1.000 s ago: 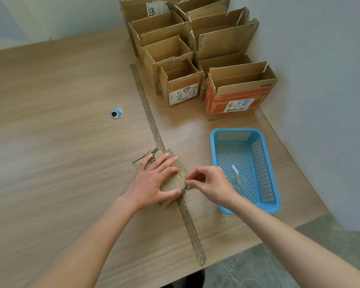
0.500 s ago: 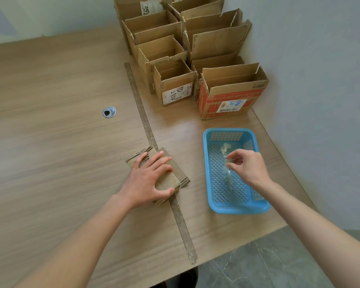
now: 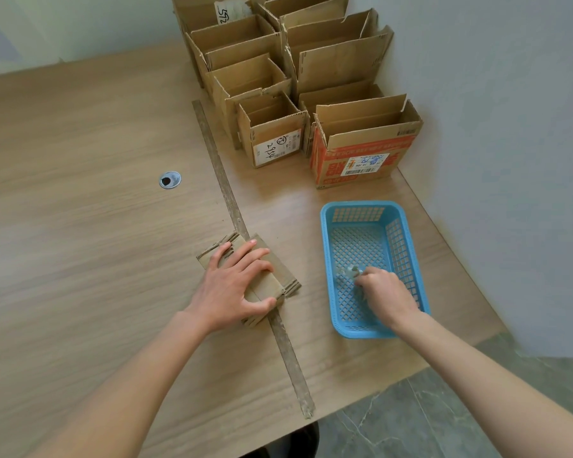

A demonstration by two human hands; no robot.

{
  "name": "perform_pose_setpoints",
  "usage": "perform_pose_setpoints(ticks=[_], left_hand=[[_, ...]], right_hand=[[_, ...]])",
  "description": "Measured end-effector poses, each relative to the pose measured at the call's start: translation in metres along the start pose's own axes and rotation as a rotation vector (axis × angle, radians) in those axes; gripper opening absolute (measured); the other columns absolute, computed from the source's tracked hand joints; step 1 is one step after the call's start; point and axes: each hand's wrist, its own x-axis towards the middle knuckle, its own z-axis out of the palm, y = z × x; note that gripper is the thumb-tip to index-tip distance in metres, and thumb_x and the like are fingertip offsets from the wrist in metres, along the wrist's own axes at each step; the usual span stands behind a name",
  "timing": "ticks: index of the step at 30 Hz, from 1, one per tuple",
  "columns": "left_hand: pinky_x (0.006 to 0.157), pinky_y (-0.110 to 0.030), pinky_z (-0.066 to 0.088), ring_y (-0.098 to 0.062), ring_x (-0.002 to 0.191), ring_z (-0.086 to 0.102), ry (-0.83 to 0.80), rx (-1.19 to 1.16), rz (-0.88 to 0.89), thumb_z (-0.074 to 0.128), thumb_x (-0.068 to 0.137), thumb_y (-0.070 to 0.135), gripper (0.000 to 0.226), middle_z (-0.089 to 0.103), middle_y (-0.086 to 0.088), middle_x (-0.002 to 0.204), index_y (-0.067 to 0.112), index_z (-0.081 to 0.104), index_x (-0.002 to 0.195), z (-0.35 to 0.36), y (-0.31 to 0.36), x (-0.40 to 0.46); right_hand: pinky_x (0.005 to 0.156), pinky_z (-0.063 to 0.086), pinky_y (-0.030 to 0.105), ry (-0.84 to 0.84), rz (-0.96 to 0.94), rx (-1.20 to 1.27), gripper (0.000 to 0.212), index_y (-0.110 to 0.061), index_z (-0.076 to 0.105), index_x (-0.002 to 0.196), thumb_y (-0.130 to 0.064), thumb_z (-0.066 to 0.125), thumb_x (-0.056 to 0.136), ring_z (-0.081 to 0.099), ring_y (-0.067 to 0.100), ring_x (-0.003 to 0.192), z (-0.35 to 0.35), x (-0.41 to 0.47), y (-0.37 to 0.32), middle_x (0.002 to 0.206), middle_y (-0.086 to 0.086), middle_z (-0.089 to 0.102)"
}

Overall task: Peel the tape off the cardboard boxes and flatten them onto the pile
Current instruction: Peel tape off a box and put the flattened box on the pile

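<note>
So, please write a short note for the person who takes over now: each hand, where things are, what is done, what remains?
Left hand: flat, pressing the pile of flattened brown cardboard on the wooden table.
Right hand: inside the blue plastic mesh basket, pinching a clear crumpled piece of tape.
Done: one piece of tape peeled and brought to the basket.
Left: let go of the tape; the open cardboard boxes at the far side still stand, not flattened.

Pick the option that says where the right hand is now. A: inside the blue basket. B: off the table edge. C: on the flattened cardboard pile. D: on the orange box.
A: the right hand reaches down into the blue basket with a scrap of clear tape at its fingertips, while the left hand presses the flattened cardboard pile.
</note>
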Motion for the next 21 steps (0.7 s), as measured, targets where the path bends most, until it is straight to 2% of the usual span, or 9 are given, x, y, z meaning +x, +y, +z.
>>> perform_pose_setpoints(ticks=[2, 4, 7, 9, 12, 14, 16, 18, 21], left_hand=[[0.124, -0.046, 0.004, -0.004, 0.153, 0.015, -0.007, 0.000, -0.005, 0.051, 0.081, 0.074, 0.050, 0.039, 0.024, 0.154, 0.045, 0.049, 0.121, -0.001, 0.000, 0.000], [0.125, -0.046, 0.003, -0.003, 0.153, 0.015, -0.007, -0.005, -0.011, 0.051, 0.080, 0.074, 0.050, 0.039, 0.025, 0.154, 0.046, 0.049, 0.121, -0.001, 0.001, 0.000], [0.125, -0.045, 0.003, -0.003, 0.153, 0.016, 0.001, -0.007, -0.016, 0.051, 0.080, 0.074, 0.050, 0.039, 0.024, 0.154, 0.046, 0.049, 0.121, -0.002, 0.001, -0.001], [0.125, -0.045, 0.003, -0.003, 0.153, 0.016, -0.003, -0.009, -0.016, 0.052, 0.080, 0.074, 0.050, 0.039, 0.024, 0.154, 0.046, 0.049, 0.121, -0.001, 0.001, 0.000], [0.125, -0.045, 0.003, -0.002, 0.153, 0.014, -0.002, -0.012, -0.009, 0.052, 0.080, 0.075, 0.053, 0.036, 0.023, 0.157, 0.047, 0.047, 0.125, 0.001, -0.002, 0.000], [0.125, -0.045, 0.001, -0.002, 0.154, 0.008, -0.004, -0.011, -0.002, 0.050, 0.081, 0.079, 0.063, 0.029, 0.020, 0.162, 0.048, 0.041, 0.136, 0.003, -0.004, 0.000], [0.125, -0.047, 0.001, -0.004, 0.155, 0.001, -0.015, -0.010, 0.004, 0.046, 0.082, 0.087, 0.082, 0.016, 0.015, 0.168, 0.045, 0.031, 0.150, 0.003, -0.006, 0.001], [0.125, -0.052, 0.001, -0.012, 0.157, -0.001, 0.023, -0.029, -0.031, 0.044, 0.079, 0.092, 0.094, 0.006, 0.011, 0.170, 0.040, 0.027, 0.156, 0.002, -0.006, -0.001], [0.123, -0.053, 0.000, -0.016, 0.156, 0.004, 0.193, -0.120, -0.253, 0.033, 0.089, 0.084, 0.081, 0.009, 0.004, 0.170, 0.036, 0.032, 0.154, 0.000, -0.002, -0.011]], right_hand=[[0.073, 0.052, 0.046, -0.048, -0.017, -0.006, 0.036, -0.008, 0.066, 0.106, 0.011, 0.046, 0.084, 0.062, 0.038, 0.094, -0.003, 0.000, 0.000, 0.103, 0.009, 0.059], [0.065, 0.047, 0.042, -0.063, -0.055, -0.011, 0.047, -0.017, 0.058, 0.125, 0.008, 0.046, 0.086, 0.063, 0.040, 0.093, -0.009, -0.002, 0.001, 0.105, 0.008, 0.062], [0.063, 0.039, 0.038, -0.016, -0.074, -0.022, 0.064, -0.027, 0.039, 0.148, 0.003, 0.046, 0.091, 0.065, 0.042, 0.095, -0.019, -0.007, 0.004, 0.127, 0.004, 0.063], [0.063, 0.045, 0.040, 0.111, -0.052, -0.001, 0.048, -0.021, 0.047, 0.141, -0.005, 0.044, 0.097, 0.066, 0.044, 0.090, -0.026, -0.007, 0.004, 0.133, 0.004, 0.057], [0.054, 0.052, 0.048, 0.362, -0.027, 0.160, 0.020, -0.013, 0.061, 0.113, -0.018, 0.047, 0.099, 0.061, 0.042, 0.070, -0.036, -0.005, -0.010, 0.112, 0.006, 0.054], [0.052, 0.051, 0.046, 0.433, -0.081, 0.238, 0.012, -0.014, 0.060, 0.106, -0.021, 0.056, 0.097, 0.061, 0.034, 0.072, -0.040, -0.003, -0.029, 0.105, 0.003, 0.053], [0.059, 0.052, 0.043, 0.393, -0.196, 0.325, 0.017, -0.019, 0.059, 0.111, -0.026, 0.060, 0.096, 0.062, 0.024, 0.080, -0.040, 0.000, -0.054, 0.107, -0.003, 0.053], [0.076, 0.053, 0.041, 0.257, -0.265, 0.469, 0.029, -0.023, 0.057, 0.122, -0.035, 0.061, 0.096, 0.062, 0.015, 0.089, -0.036, 0.006, -0.082, 0.116, -0.008, 0.053], [0.093, 0.051, 0.039, 0.102, -0.240, 0.621, 0.057, -0.025, 0.046, 0.142, -0.050, 0.063, 0.094, 0.061, 0.013, 0.105, -0.032, 0.015, -0.118, 0.135, -0.006, 0.052]])
